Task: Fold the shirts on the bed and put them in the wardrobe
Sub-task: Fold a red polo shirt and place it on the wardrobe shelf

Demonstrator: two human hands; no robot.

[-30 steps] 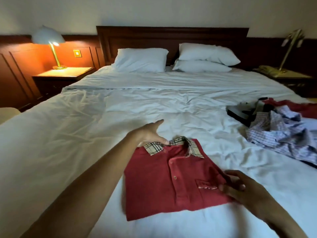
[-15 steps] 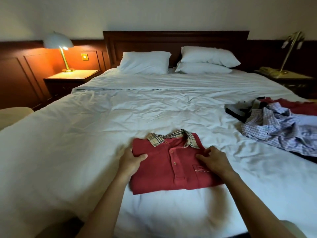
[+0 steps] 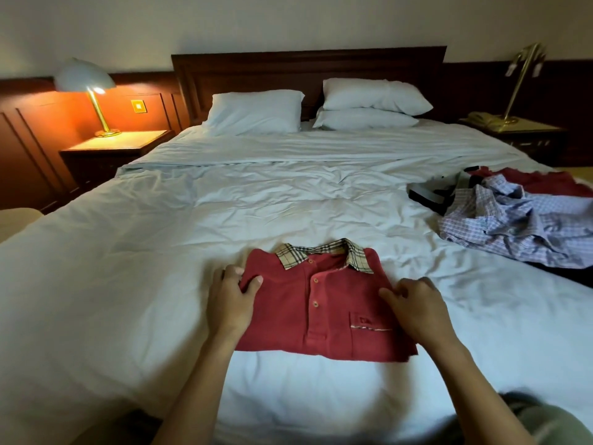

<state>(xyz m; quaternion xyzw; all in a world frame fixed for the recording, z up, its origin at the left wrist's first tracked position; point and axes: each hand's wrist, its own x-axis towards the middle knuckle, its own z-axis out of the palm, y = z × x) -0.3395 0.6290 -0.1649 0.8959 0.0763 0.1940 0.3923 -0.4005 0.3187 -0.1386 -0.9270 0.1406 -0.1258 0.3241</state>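
Note:
A red polo shirt with a plaid collar lies folded into a square on the white bed, near its foot. My left hand grips the shirt's left edge, thumb on top and fingers tucked under. My right hand grips the right edge with curled fingers, covering part of the chest pocket side. A heap of unfolded shirts, a blue checked one on top with red and dark ones under it, lies at the bed's right side.
Three white pillows lean on the dark headboard. A lit lamp stands on the left nightstand; a brass lamp and phone stand on the right nightstand. No wardrobe is in view.
A second ago my left hand was at the collar and my right at the lower right corner. Both hands have since taken hold of the shirt's two side edges.

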